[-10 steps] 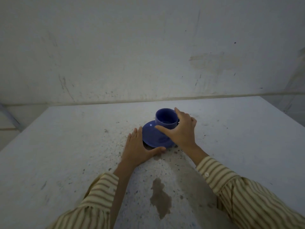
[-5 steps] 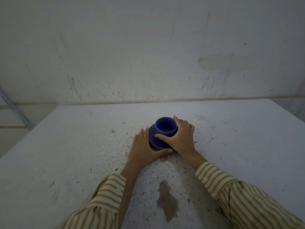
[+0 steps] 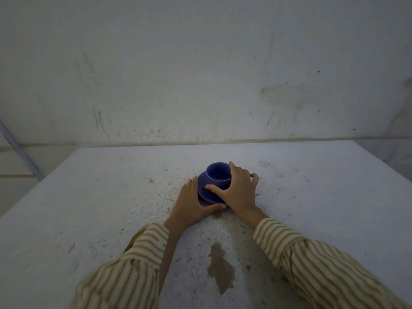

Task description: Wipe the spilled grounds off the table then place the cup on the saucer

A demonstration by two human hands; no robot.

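A blue cup [image 3: 217, 176] stands upright on a blue saucer [image 3: 204, 191] near the middle of the white table [image 3: 89, 208]. My right hand [image 3: 237, 191] wraps the cup's right side, thumb across its front. My left hand [image 3: 192, 202] lies flat on the table against the saucer's left rim, thumb along the saucer's near edge. Dark specks of grounds [image 3: 165, 197] are scattered left of the saucer and around both hands. A brown wet stain [image 3: 220, 268] marks the table between my forearms.
A stained white wall [image 3: 200, 74] rises behind the table's far edge. The table's left edge [image 3: 33, 192] and right edge [image 3: 388, 166] drop off to the floor. Striped sleeves cover both forearms.
The view has shifted slightly. Both hands stay on the cup and saucer, which look a little further away on the table than one second ago.
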